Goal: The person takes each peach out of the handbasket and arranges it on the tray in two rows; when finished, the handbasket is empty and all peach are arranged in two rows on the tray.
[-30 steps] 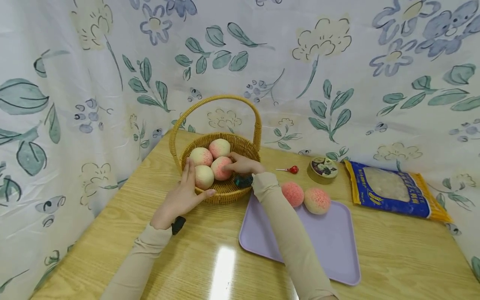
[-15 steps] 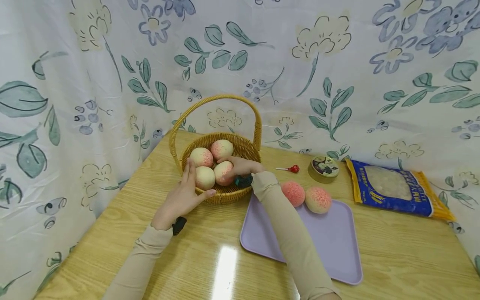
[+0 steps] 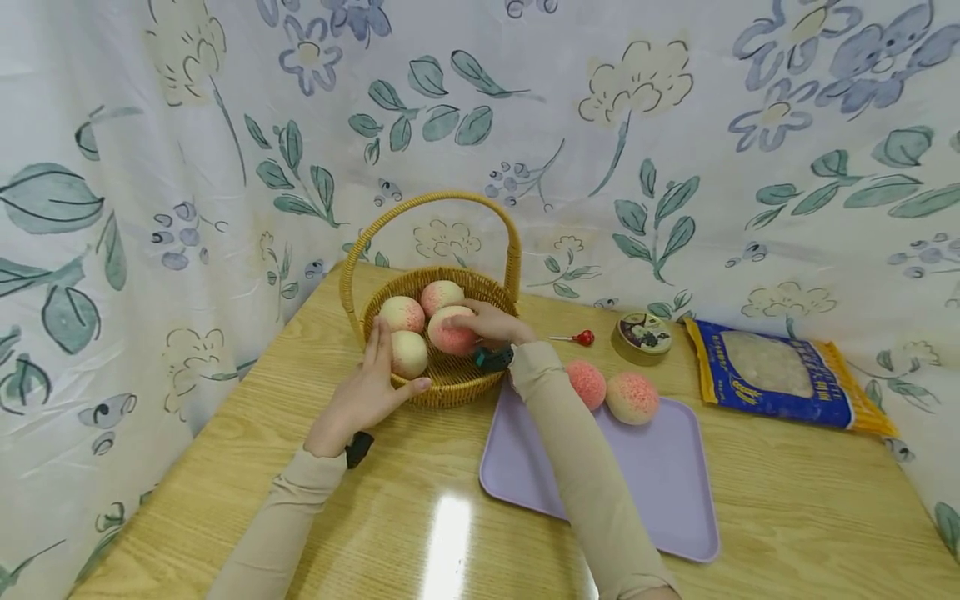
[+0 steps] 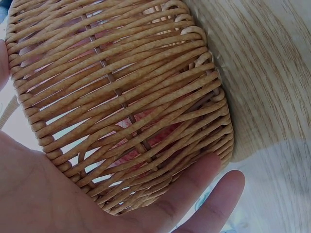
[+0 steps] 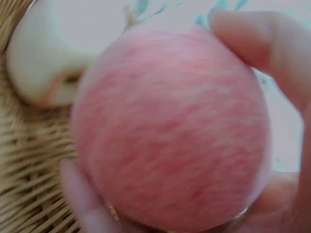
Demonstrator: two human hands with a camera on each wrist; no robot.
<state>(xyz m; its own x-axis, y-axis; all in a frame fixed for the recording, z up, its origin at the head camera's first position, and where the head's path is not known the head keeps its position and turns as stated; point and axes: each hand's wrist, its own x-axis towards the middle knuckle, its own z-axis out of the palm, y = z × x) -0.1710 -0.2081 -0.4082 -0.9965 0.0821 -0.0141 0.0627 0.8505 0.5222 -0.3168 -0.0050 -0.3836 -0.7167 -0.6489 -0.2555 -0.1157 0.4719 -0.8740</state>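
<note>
In the head view my right hand grips a pink-and-cream peach over the inside of a round wicker basket. The right wrist view shows this peach filling the middle, fingers around its sides and its pink face toward the camera. Three more peaches lie in the basket: one at the front left, one behind it and one at the back. My left hand rests against the basket's left front, fingers extended along the woven wall.
Two peaches, one redder and one paler, sit on a lilac tray. Behind are a red lollipop, a round tin and a blue-and-yellow bag. The basket's tall handle arches overhead; a floral curtain stands behind.
The peach in my right hand has turned from showing its cream side to its pink side, and has shifted slightly up and right in the head view. My left hand stays put.
</note>
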